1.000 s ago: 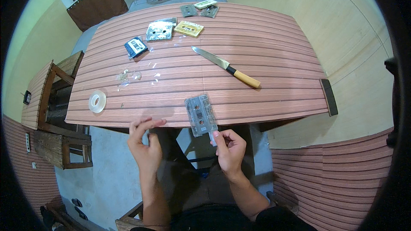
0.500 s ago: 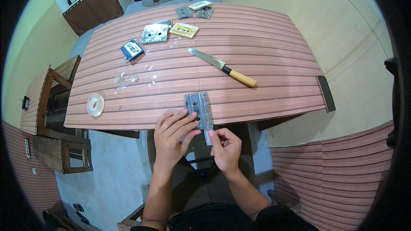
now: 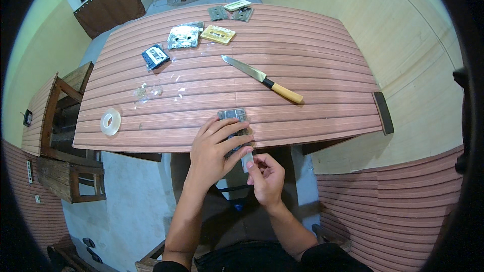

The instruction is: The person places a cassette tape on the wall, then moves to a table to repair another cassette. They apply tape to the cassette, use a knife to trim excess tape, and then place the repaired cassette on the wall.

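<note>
A clear grey cassette tape [image 3: 233, 114] lies at the near edge of the table, its far end showing past my fingers. My left hand [image 3: 214, 146] is laid across it, fingers reaching over to its right side and thumb at its near end. Much of the cassette is hidden beneath that hand. Just off the table edge, my right hand [image 3: 267, 176] pinches a small whitish strip [image 3: 247, 160] between thumb and fingers. The strip's upper end meets the cassette's near right corner, beside my left thumb; whether it is stuck there I cannot tell.
A knife [image 3: 262, 79] with a wooden handle lies beyond my hands. At left are a tape roll [image 3: 110, 122] and clear scraps [image 3: 143, 91]. Farther back lie a dark blue cassette [image 3: 156, 57], a clear cassette [image 3: 183, 37], a yellow cassette [image 3: 218, 34] and several others.
My left hand has slid rightward over the cassette and now covers more of it. Its thumb has come to the whitish strip. My right hand keeps its pinch in nearly the same place.
</note>
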A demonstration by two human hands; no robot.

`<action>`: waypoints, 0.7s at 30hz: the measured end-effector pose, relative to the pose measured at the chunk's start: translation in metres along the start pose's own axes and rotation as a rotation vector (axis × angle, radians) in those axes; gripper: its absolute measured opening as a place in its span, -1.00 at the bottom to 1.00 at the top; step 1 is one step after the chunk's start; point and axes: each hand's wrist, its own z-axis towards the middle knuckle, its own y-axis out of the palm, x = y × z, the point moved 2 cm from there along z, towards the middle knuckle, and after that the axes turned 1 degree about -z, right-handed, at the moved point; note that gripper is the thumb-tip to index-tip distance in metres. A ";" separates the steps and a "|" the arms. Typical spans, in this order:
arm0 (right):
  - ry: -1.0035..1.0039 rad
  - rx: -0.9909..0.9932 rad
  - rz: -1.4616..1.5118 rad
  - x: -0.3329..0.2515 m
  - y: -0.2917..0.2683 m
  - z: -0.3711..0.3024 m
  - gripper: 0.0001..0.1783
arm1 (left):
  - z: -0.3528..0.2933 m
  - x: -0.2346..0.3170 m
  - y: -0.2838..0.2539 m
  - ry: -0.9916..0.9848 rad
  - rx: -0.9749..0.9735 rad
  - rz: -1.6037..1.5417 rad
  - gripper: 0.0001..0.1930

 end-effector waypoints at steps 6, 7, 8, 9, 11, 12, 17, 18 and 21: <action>-0.117 -0.054 -0.104 0.003 -0.004 0.002 -0.90 | 0.000 -0.001 0.000 -0.050 0.013 -0.024 -0.69; -0.134 -0.060 -0.104 0.003 -0.004 0.002 -0.91 | -0.001 0.000 -0.001 -0.050 0.006 -0.027 -0.69; -0.136 -0.060 -0.091 0.004 -0.004 0.002 -0.91 | -0.002 0.001 -0.002 -0.048 0.000 -0.024 -0.69; -0.138 -0.059 -0.078 0.004 -0.005 0.002 -0.91 | -0.002 0.002 -0.002 -0.049 0.001 -0.029 -0.68; -0.122 -0.057 -0.099 0.005 -0.004 0.000 -0.90 | -0.003 0.003 -0.001 -0.050 0.013 -0.030 -0.67; -0.115 -0.061 -0.110 0.005 -0.004 0.000 -0.89 | -0.004 0.004 0.000 -0.038 0.014 -0.010 -0.67; -0.070 -0.045 -0.101 0.005 -0.003 -0.004 -0.86 | -0.009 0.009 0.006 -0.036 0.032 0.055 -0.63; -0.032 -0.041 -0.100 0.005 -0.004 -0.004 -0.85 | -0.012 0.012 0.005 -0.031 0.072 0.077 -0.64; -0.144 -0.034 -0.209 0.002 -0.004 -0.004 -0.84 | -0.029 0.026 0.008 -0.062 0.305 0.081 -0.68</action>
